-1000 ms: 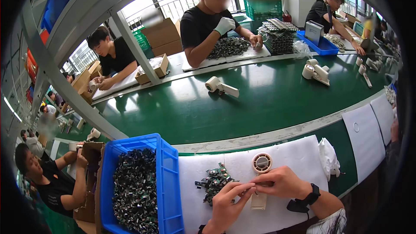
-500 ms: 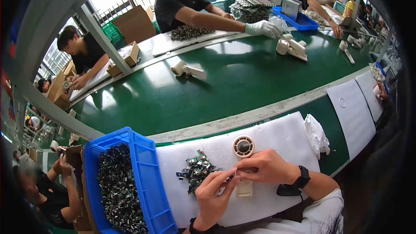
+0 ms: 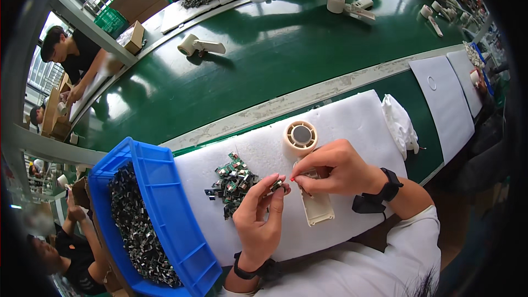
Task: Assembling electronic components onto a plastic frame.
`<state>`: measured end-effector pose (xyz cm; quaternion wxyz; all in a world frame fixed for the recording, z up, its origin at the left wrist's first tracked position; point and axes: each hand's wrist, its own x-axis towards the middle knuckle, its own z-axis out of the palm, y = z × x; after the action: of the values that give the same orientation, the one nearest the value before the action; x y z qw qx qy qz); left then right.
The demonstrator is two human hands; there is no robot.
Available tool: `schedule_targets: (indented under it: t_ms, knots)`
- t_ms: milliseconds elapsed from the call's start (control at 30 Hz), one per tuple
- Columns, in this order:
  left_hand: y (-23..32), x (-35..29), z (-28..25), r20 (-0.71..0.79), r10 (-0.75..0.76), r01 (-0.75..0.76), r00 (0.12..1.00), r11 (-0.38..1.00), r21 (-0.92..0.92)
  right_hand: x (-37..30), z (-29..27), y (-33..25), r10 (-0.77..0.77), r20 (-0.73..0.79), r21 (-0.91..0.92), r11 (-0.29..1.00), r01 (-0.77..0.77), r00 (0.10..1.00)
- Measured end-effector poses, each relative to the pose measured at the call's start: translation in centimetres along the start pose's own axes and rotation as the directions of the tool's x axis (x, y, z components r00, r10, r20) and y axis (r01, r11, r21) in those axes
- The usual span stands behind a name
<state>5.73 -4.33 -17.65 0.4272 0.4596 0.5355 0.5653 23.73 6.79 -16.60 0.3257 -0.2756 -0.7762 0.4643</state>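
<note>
My left hand (image 3: 259, 214) pinches a small green circuit piece (image 3: 276, 185) between thumb and fingertips. My right hand (image 3: 333, 168) meets it from the right, fingertips on the same piece, and rests over a cream plastic housing (image 3: 318, 208) lying on the white foam mat (image 3: 352, 121). A pile of small green and black circuit pieces (image 3: 231, 182) lies just left of my left hand. A round cream fan part with a grey centre (image 3: 301, 135) sits just beyond my right hand.
A blue bin (image 3: 165, 209) full of dark small parts stands at the left. A white cloth (image 3: 400, 124) lies at the mat's right end. Beyond runs a green conveyor belt (image 3: 264, 60) carrying cream handheld units (image 3: 199, 45). Other people work across and along the belt.
The view has tilted down and nearer to the mat. My two hands stay together over the cream housing, still working the small piece between the fingertips.
</note>
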Motion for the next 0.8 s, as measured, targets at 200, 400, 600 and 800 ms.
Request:
schedule_targets:
  t_ms: [200,400,600,800]
  knots:
    - [0.2,0.4,-0.1,0.028,0.147,-0.150,0.989,0.974,0.168,-0.3,0.3,0.1,-0.050,-0.024,-0.036,0.998,0.049,0.998]
    - [0.1,0.3,-0.1,0.011,0.061,-0.062,0.998,0.989,0.136,-0.4,0.4,0.1,-0.107,-0.042,-0.085,0.991,0.104,0.993]
    - [-0.8,0.2,-0.5,0.033,0.104,-0.106,0.994,0.991,0.078,-0.6,-0.1,-0.2,-0.030,-0.001,-0.030,0.999,0.030,1.000]
    - [-0.6,0.4,-0.7,0.074,0.006,0.005,0.997,0.989,-0.145,-0.8,-0.7,-0.4,0.092,0.073,0.131,0.986,-0.101,0.993]
